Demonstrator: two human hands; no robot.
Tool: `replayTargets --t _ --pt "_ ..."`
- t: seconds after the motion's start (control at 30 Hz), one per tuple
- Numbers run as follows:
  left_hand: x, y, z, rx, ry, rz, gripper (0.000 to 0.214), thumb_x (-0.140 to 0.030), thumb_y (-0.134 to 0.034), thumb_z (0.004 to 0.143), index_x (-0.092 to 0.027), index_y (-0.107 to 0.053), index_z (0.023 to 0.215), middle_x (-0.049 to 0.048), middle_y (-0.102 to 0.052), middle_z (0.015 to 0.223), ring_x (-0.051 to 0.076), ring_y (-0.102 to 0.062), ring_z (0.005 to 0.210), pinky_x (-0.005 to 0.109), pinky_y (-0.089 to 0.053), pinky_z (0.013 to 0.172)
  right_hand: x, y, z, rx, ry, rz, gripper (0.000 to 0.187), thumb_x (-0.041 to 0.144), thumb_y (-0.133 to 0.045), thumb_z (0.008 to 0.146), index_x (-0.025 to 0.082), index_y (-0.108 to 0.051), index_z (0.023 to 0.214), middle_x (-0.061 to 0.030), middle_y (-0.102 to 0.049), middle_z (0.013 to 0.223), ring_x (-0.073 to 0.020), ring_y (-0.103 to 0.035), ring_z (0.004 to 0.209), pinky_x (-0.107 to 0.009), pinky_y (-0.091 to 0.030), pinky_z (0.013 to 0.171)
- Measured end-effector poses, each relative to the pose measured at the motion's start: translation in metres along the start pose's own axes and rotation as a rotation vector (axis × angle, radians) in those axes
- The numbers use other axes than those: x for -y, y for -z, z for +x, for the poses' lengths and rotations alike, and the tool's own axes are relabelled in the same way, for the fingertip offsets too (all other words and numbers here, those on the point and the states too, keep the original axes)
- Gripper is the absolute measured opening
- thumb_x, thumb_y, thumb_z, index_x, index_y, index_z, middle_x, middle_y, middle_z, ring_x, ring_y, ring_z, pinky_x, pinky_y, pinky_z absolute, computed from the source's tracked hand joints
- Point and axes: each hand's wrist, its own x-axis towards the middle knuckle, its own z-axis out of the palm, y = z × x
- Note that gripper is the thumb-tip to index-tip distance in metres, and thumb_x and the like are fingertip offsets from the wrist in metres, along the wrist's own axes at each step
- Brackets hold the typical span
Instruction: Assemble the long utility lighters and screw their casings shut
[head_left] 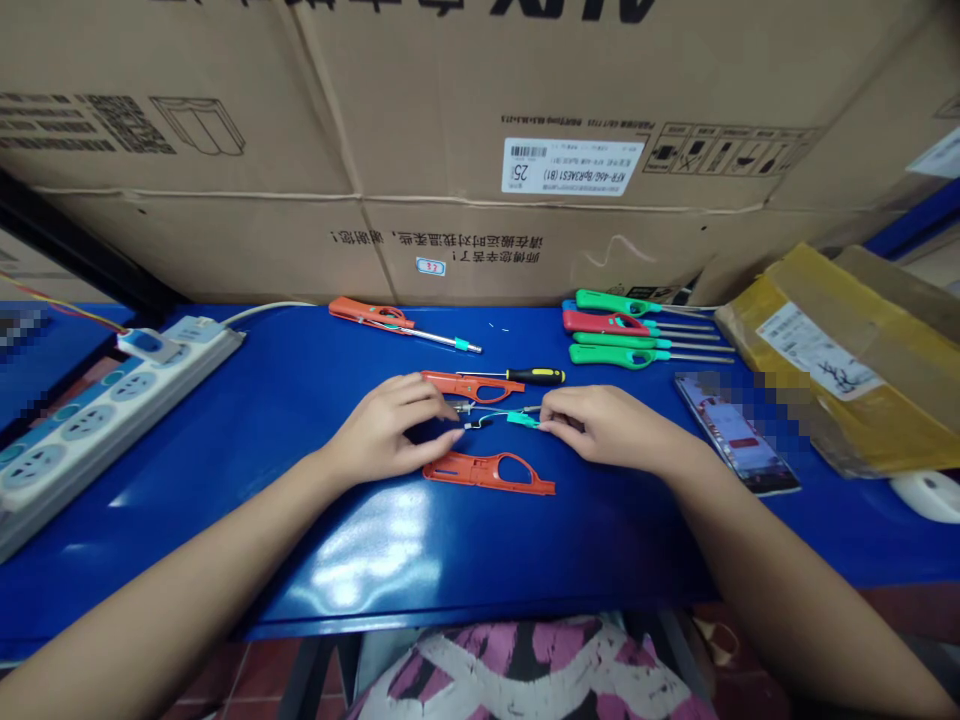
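Between my hands lie the inner parts of a gas lighter, with a thin tube, a wire, a small black piece and a green trigger (523, 420). My left hand (394, 425) has its fingertips and thumb at the left end of these parts, by the wire's end. With thumb and fingers pinched, my right hand (592, 425) holds the right end, beside the trigger; its exact grip is hidden. One orange lighter shell half (480, 386) lies just beyond my hands. The other orange shell half (491, 472) is on the near side, its inside facing up.
A screwdriver (536, 376) lies behind the parts. Farther back are an orange lighter (371, 313) with a metal rod and several green and red lighters (611, 355). A phone (739, 430) and yellow-taped carton (825, 350) are right; a power strip (97, 410) is left.
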Motion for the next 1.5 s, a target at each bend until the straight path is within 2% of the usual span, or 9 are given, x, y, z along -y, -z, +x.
replayTargets --t 0.13,0.37,0.57,0.73,0.87,0.93,1.1,1.33,1.5 --pt "-0.009 0.001 0.001 0.127 -0.106 -0.054 0.021 -0.039 -0.067 0.092 -0.019 -0.07 0.097 0.0046 -0.072 0.088 0.018 -0.065 0.081 0.033 -0.047 0.076 0.001 -0.003 0.001 0.002 0.016 -0.014 0.016 0.024 -0.05 0.1 0.021 -0.06 0.088 -0.0035 -0.069 0.088 -0.0176 -0.06 0.077 -0.028 -0.037 0.067" --pt "-0.008 -0.002 0.0 0.202 -0.108 -0.09 0.026 -0.045 -0.07 0.089 -0.019 -0.069 0.092 0.004 -0.071 0.084 0.019 -0.065 0.078 0.033 -0.049 0.076 -0.002 -0.005 0.002 -0.016 0.039 -0.02 0.013 0.021 -0.051 0.098 0.021 -0.061 0.09 -0.003 -0.068 0.087 -0.0165 -0.059 0.074 -0.028 -0.037 0.066" --pt "-0.011 -0.011 -0.002 0.127 -0.111 -0.049 0.027 -0.045 -0.069 0.092 -0.018 -0.07 0.096 0.0048 -0.073 0.091 0.018 -0.067 0.083 0.032 -0.049 0.076 -0.004 -0.004 0.001 -0.038 0.052 -0.066 0.011 0.021 -0.053 0.096 0.02 -0.063 0.092 -0.0039 -0.068 0.093 -0.017 -0.061 0.08 -0.028 -0.04 0.069" --pt "-0.004 -0.004 0.0 -0.008 0.04 0.04 0.019 -0.034 -0.06 0.098 -0.019 -0.071 0.099 0.0051 -0.073 0.094 0.018 -0.065 0.085 0.033 -0.048 0.079 -0.008 0.002 0.0 -0.115 -0.009 -0.12 0.012 0.022 -0.052 0.097 0.021 -0.064 0.1 -0.0057 -0.066 0.104 -0.0196 -0.064 0.089 -0.03 -0.045 0.074" --pt "0.008 0.001 0.0 0.017 0.149 0.121 0.023 -0.035 -0.06 0.097 -0.017 -0.07 0.106 0.0085 -0.069 0.098 0.022 -0.061 0.09 0.036 -0.05 0.08 -0.014 0.002 0.0 -0.101 -0.053 -0.152 0.015 0.024 -0.054 0.097 0.022 -0.062 0.11 -0.007 -0.064 0.111 -0.0218 -0.065 0.094 -0.031 -0.046 0.076" --pt "0.011 0.0 -0.001 0.05 0.168 0.112 0.023 -0.035 -0.059 0.097 -0.017 -0.07 0.107 0.0087 -0.068 0.1 0.023 -0.061 0.093 0.037 -0.051 0.082 -0.016 0.001 0.0 -0.062 -0.076 -0.152 0.012 0.026 -0.055 0.097 0.022 -0.062 0.106 -0.0063 -0.065 0.108 -0.0217 -0.065 0.092 -0.031 -0.046 0.074" --pt "0.012 -0.005 -0.001 0.052 0.151 0.082 0.021 -0.031 -0.054 0.101 -0.016 -0.067 0.105 0.008 -0.068 0.098 0.022 -0.061 0.091 0.036 -0.051 0.081 -0.015 0.0 0.001 -0.025 -0.131 -0.147 0.006 0.024 -0.055 0.098 0.022 -0.058 0.094 -0.0035 -0.067 0.097 -0.0201 -0.064 0.083 -0.03 -0.043 0.069" --pt "0.007 0.0 0.002 -0.076 0.184 0.092 0.023 -0.033 -0.055 0.102 -0.014 -0.067 0.105 0.008 -0.069 0.096 0.022 -0.062 0.09 0.035 -0.051 0.082 -0.011 0.007 -0.002 -0.15 -0.123 -0.123 0.008 0.028 -0.055 0.099 0.022 -0.06 0.1 -0.0041 -0.071 0.101 -0.0215 -0.067 0.089 -0.031 -0.046 0.073" --pt "0.002 0.002 0.002 -0.134 0.117 0.062 0.022 -0.026 -0.058 0.101 -0.018 -0.065 0.12 0.0068 -0.068 0.103 0.019 -0.062 0.094 0.032 -0.051 0.084 -0.011 0.012 -0.004 -0.259 -0.058 -0.13 0.007 0.029 -0.059 0.097 0.022 -0.061 0.1 -0.0038 -0.07 0.099 -0.0198 -0.067 0.09 -0.03 -0.047 0.075"
